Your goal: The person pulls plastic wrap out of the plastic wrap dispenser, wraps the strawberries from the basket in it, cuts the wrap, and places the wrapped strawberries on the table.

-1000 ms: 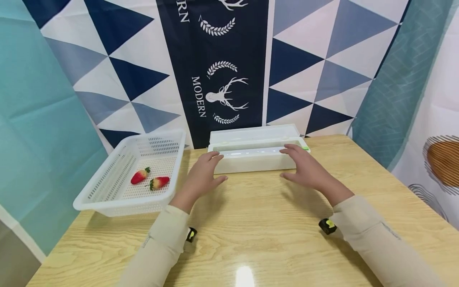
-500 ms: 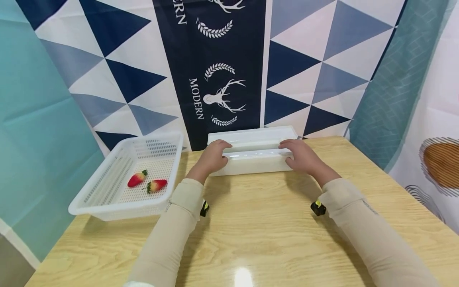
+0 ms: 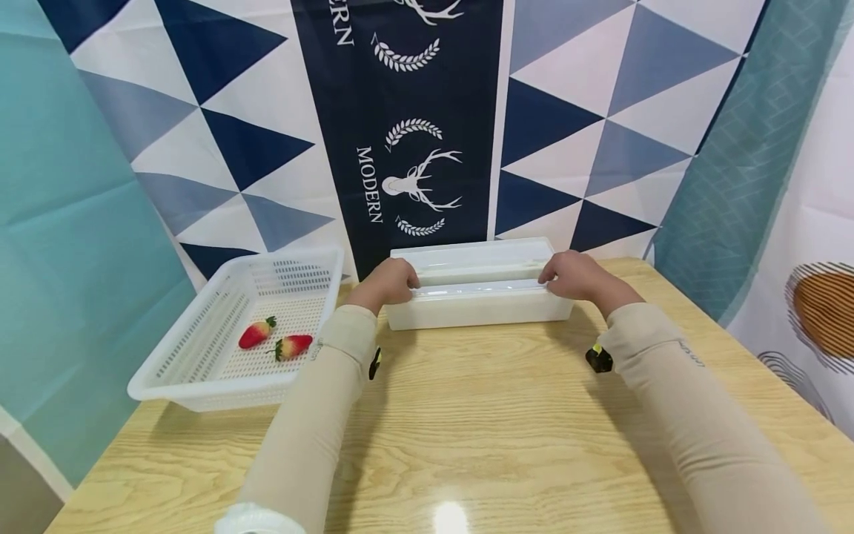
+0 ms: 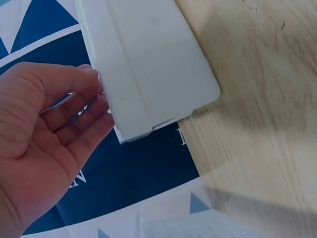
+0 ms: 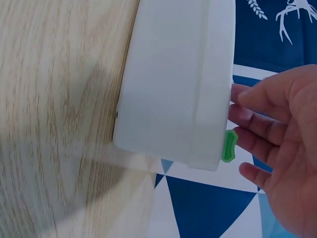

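A long white plastic wrap dispenser [image 3: 480,313] stands at the back of the table, its lid [image 3: 474,254] raised behind it. Shiny clear plastic wrap [image 3: 477,288] lies along the top front edge. At the left end, my left hand [image 3: 387,283] pinches the wrap at that edge, thumb against fingers. My right hand [image 3: 579,276] does likewise at the right end. In the right wrist view a green slider [image 5: 229,146] sits on the box's edge beside the fingers. The film itself is hard to make out in both wrist views.
To the left stands a white perforated basket [image 3: 153,386] holding two strawberries, one [image 3: 256,333] behind the other [image 3: 292,346]. A patterned cloth [image 3: 427,96] hangs directly behind the dispenser. The wooden table [image 3: 467,415] extends in front of it.
Both hands have come forward from above the table to the dispenser's top edge. Their fingers, spread apart earlier, have closed on the wrap, and the hands have moved outward towards its ends.
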Motion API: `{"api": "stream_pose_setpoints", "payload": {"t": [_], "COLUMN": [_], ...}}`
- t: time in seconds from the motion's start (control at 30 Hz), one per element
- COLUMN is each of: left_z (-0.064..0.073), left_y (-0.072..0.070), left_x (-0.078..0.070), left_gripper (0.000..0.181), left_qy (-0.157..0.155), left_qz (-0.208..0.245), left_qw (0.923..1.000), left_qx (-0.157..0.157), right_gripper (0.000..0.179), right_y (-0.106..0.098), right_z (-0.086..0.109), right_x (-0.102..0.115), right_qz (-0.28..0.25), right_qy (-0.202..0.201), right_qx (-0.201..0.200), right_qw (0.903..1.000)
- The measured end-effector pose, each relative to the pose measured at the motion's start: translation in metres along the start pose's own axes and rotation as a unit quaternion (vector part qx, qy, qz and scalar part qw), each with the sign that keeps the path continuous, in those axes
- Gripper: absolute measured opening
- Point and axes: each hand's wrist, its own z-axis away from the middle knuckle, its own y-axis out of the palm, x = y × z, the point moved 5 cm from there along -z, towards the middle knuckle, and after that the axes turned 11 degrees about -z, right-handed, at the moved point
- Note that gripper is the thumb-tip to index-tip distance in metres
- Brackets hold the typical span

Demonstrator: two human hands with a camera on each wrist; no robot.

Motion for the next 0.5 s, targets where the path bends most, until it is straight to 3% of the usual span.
{"api": "stream_pose_setpoints", "payload": {"t": [0.27, 0.5], "left_z": [-0.001, -0.003], "left_y": [-0.002, 0.0], "left_x": [0.002, 0.002], "left_gripper": [0.021, 0.026], "left_qy": [0.027, 0.01], "left_qz": [-0.028, -0.038], "left_qw": [0.9986, 0.9981], "left_qx": [-0.036, -0.048], "right_gripper": [0.011, 0.013], "right_y": [0.0, 0.001], "right_z": [0.001, 0.0], "right_x": [-0.01, -0.016], "right_qz": [-0.024, -0.054], "right_qy": [-0.012, 0.01], "right_qx": [-0.016, -0.014], "right_qw": [0.9995, 0.9984]}}
